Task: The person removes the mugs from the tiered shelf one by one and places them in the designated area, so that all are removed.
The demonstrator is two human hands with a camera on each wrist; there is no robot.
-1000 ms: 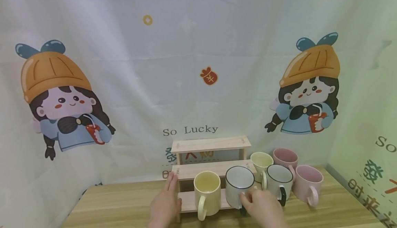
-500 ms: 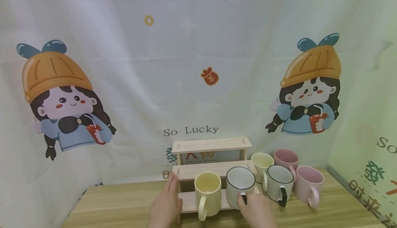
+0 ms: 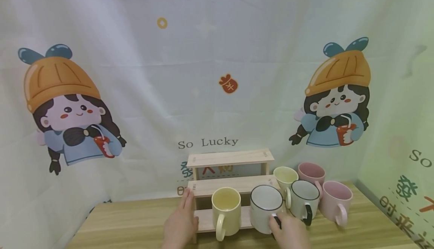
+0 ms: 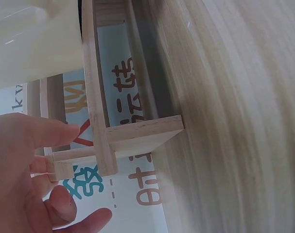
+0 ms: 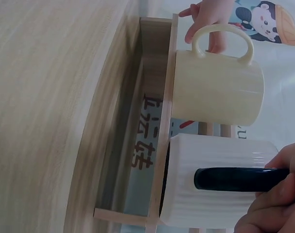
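Observation:
My right hand (image 3: 291, 231) grips the black handle (image 5: 234, 179) of a white mug with a dark rim (image 3: 264, 217), on the right part of the wooden shelf's lowest tier. Ribbed white sides of that mug show in the right wrist view. To its left, a pale yellow mug (image 3: 226, 211) stands upright on the same tier, handle toward me. My left hand (image 3: 179, 224) rests at the left end of the three-tier shelf (image 3: 220, 186), fingers straight along its side. In the left wrist view its thumb (image 4: 60, 134) lies near the end of the frame.
Several mugs stand on the wooden table (image 3: 129, 222) right of the shelf: a small yellow one (image 3: 283, 181), a white one with a black handle (image 3: 303, 202), a dark pink one (image 3: 312, 171) and a light pink one (image 3: 333, 202). A printed curtain (image 3: 190, 90) hangs behind.
The white mug in my right hand has shifted slightly right and toward me, widening the gap to the yellow mug. My left hand has stayed at the shelf end.

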